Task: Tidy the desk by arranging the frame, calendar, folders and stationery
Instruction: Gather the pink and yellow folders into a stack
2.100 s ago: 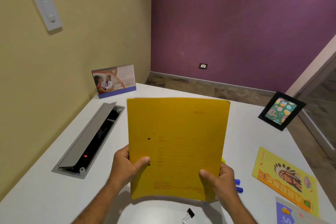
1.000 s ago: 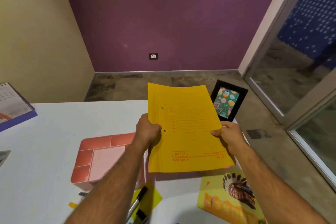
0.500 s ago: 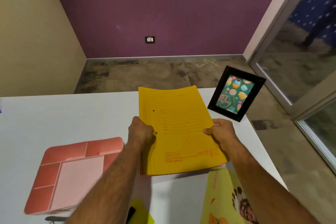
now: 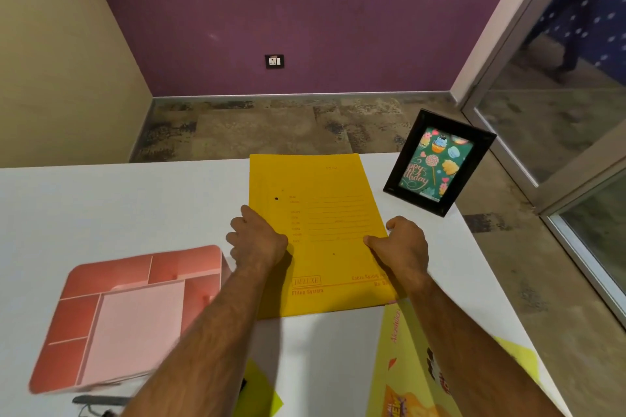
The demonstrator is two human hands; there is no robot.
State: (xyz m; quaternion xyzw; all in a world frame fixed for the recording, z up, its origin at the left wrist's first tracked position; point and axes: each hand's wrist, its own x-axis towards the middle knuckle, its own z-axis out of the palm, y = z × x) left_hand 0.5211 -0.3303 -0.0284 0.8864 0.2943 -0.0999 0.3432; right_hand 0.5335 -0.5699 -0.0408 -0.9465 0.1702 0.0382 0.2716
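Note:
A yellow file folder (image 4: 321, 213) lies flat on the white desk (image 4: 118, 206) near its far edge. My left hand (image 4: 257, 240) grips the folder's left edge and my right hand (image 4: 403, 244) grips its right edge. A black picture frame (image 4: 437, 162) with a colourful birthday card stands upright just right of the folder, at the desk's far right corner. A pink desk organiser (image 4: 128, 318) with several compartments lies to the left of my left arm. The calendar is out of view.
A yellow printed booklet (image 4: 416, 376) lies at the near right, partly under my right arm. A yellow-green sheet (image 4: 261, 393) and a dark pen (image 4: 101, 400) lie at the near edge. The desk's right edge drops to the floor beside a glass door (image 4: 576, 95).
Both hands carried the yellow folder from upright in front of me to the right part of the desk and lowered it flat beside the frame. The view turned right, away from the calendar.

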